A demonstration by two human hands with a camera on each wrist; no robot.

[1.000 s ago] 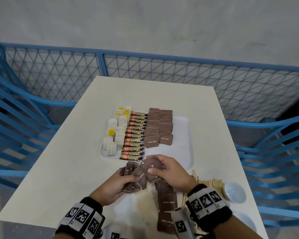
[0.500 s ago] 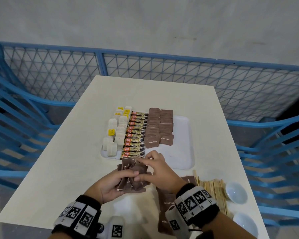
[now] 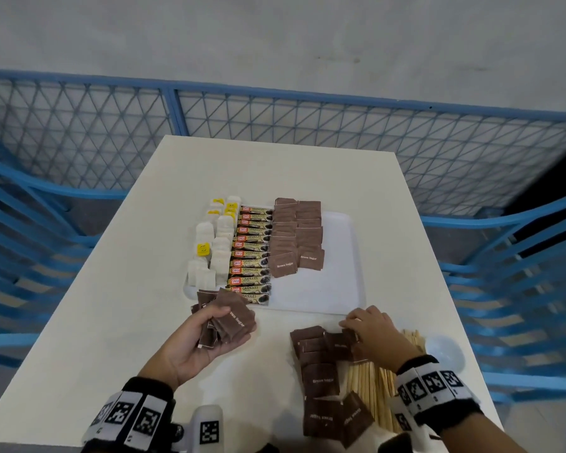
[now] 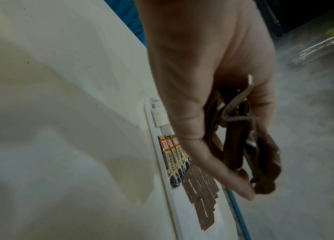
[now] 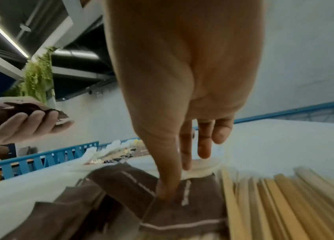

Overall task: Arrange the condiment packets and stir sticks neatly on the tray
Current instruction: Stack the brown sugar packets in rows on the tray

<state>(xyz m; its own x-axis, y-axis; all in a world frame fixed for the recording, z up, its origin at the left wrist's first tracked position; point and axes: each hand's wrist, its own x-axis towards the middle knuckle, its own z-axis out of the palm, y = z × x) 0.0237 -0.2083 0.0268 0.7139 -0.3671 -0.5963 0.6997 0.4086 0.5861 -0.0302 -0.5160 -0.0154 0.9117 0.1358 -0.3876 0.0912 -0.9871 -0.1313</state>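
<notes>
My left hand (image 3: 232,325) is palm up just in front of the tray's near left corner. It holds a fanned bunch of brown sugar packets (image 3: 234,317) (image 4: 264,154) between thumb and fingers. My right hand (image 3: 352,326) reaches down onto a loose pile of brown sugar packets (image 3: 317,349) on the table. Its thumb and forefinger pinch the edge of one packet (image 5: 182,209). Wooden stir sticks (image 3: 373,387) (image 5: 285,203) lie in a heap under and right of that wrist. The white tray (image 3: 340,282) carries tea bags (image 3: 209,256), coffee granule sticks (image 3: 250,253) and two columns of brown sugar packets (image 3: 296,237).
Two more brown packets (image 3: 335,420) lie near the table's front edge. A small white bowl (image 3: 445,351) stands right of the sticks. The right half of the tray is bare. Blue mesh fencing (image 3: 275,119) surrounds the white table (image 3: 111,322).
My right hand has left the bunch and moved right and down onto the loose pile. My left hand has turned palm up and now holds the bunch alone.
</notes>
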